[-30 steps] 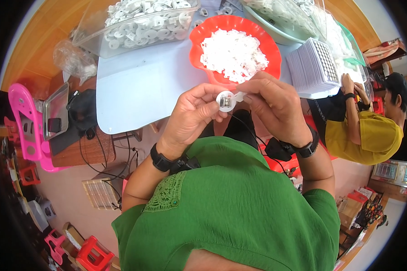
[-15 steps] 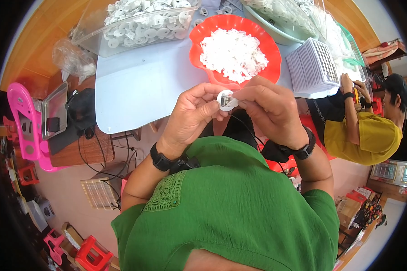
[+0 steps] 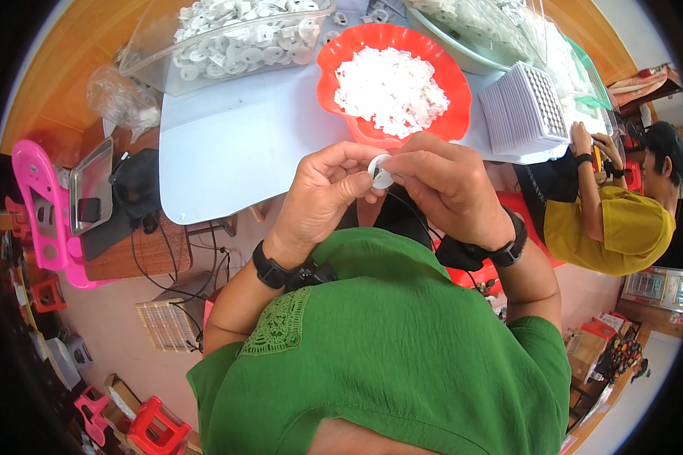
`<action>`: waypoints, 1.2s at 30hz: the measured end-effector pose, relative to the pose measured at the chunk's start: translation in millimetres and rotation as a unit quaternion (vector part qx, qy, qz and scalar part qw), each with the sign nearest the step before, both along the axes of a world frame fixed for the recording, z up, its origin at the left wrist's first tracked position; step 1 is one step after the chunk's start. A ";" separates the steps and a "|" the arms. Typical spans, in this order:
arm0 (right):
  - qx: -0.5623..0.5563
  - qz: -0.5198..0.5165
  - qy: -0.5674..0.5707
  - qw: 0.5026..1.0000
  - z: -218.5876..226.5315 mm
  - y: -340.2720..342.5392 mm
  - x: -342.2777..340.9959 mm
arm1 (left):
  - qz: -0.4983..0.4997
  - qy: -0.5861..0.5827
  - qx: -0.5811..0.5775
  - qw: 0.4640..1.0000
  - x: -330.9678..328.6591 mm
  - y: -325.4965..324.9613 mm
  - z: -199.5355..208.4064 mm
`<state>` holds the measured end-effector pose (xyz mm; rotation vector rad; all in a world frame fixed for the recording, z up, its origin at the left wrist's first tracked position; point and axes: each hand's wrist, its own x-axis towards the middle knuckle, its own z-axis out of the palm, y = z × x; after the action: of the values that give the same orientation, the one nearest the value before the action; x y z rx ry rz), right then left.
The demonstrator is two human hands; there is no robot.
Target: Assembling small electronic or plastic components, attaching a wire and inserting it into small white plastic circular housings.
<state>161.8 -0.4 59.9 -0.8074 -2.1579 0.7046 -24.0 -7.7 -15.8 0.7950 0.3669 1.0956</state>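
Observation:
A small white round plastic piece point(image 3: 382, 179) with a dark slot in it is held up in front of my chest, just on the near side of the red bowl point(image 3: 458, 98). My left hand point(image 3: 322, 189) pinches its left edge between thumb and fingers. On the other side, my right hand point(image 3: 451, 186) is closed, its thumb and forefinger gripping the piece's right edge. Whether a smaller part sits under those right fingertips is hidden. Many small white plastic parts point(image 3: 391, 89) fill the scalloped bowl.
A clear bin point(image 3: 148, 72) of white round pieces stands on the pale blue table point(image 3: 220, 159) at far left. Stacked white trays point(image 3: 520, 114) and a pale tub point(image 3: 463, 57) stand at right. A co-worker in a yellow shirt point(image 3: 615, 227) sits farther right. A black cable runs below my hands.
The round piece has turned in my fingers, so its dark inner part shows less than before. My right fingertips have shifted slightly left onto its edge.

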 end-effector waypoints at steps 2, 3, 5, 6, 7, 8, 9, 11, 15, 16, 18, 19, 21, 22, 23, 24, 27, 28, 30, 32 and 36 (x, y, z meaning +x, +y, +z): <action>0.055 0.002 -0.040 0.998 0.5 1.6 -0.1 | 0.009 0.018 -0.004 1.000 0.4 -0.5 1.4; 0.055 0.001 -0.040 0.998 1.0 2.1 -0.7 | 0.009 0.018 -0.004 1.000 1.0 -0.6 1.8; 0.080 -0.003 -0.058 0.995 1.9 2.6 -3.0 | 0.034 0.037 0.017 0.999 2.3 -0.7 2.8; 0.080 -0.004 -0.058 0.995 0.6 2.1 -4.3 | 0.032 0.037 0.017 0.999 2.5 -0.7 4.5; 0.070 -0.030 -0.052 0.996 -2.1 1.1 -5.7 | 0.039 0.057 0.016 0.997 2.6 -1.0 6.8; 0.060 -0.057 -0.046 0.995 -4.3 0.4 -6.2 | 0.045 0.078 0.014 0.996 2.9 -1.0 8.2; 0.061 -0.057 -0.046 0.995 -5.7 0.3 -6.6 | 0.045 0.078 0.014 0.996 3.2 -0.9 8.3; 0.067 -0.085 -0.049 0.993 -7.9 0.2 -6.9 | 0.055 0.090 0.023 0.994 4.3 -0.7 8.5; 0.067 -0.088 -0.055 0.992 -11.3 -0.6 -5.7 | 0.062 0.106 0.037 0.992 5.3 -0.4 9.4; 0.068 -0.084 -0.053 0.993 -12.0 -0.5 -5.7 | 0.063 0.107 0.036 0.992 5.7 -0.2 8.1; 0.068 -0.081 -0.050 0.993 -12.1 -0.2 -4.9 | 0.062 0.109 0.035 0.991 6.3 0.1 5.8; 0.057 -0.078 -0.049 0.994 -11.4 0.4 -4.3 | 0.055 0.105 0.021 0.993 6.1 0.4 4.7; 0.045 -0.076 -0.047 0.995 -10.1 1.6 -3.7 | 0.047 0.101 0.007 0.994 6.0 0.7 3.8; 0.015 -0.077 -0.026 0.997 -9.6 2.3 -3.8 | 0.039 0.085 -0.006 0.996 6.0 0.9 3.8; -0.014 -0.078 -0.005 0.997 -9.0 2.8 -3.8 | 0.031 0.069 -0.019 0.997 6.1 1.0 3.6; -0.015 -0.078 -0.005 0.997 -8.1 3.5 -3.4 | 0.031 0.069 -0.019 0.997 6.2 1.2 2.9; -0.100 -0.079 0.019 0.992 -5.7 4.1 -0.9 | 0.014 0.032 -0.040 0.999 6.8 1.4 -0.8; -0.117 -0.080 0.015 0.990 -5.2 3.5 -0.3 | 0.012 0.035 -0.048 0.998 6.8 1.0 -2.0; -0.135 -0.082 0.011 0.987 -6.3 3.5 0.3 | 0.008 0.038 -0.057 0.998 7.2 1.1 -2.9; -0.055 -0.066 -0.005 0.996 -10.7 6.1 1.0 | 0.008 0.043 -0.051 0.998 8.0 1.6 -3.0; -0.075 -0.068 -0.025 0.995 -14.8 9.3 1.6 | 0.022 0.064 -0.042 0.997 10.1 1.5 -2.7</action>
<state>163.3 8.9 45.1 -1.0504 -2.0892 0.7906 -13.9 -6.2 -18.5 0.7871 0.5374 1.0668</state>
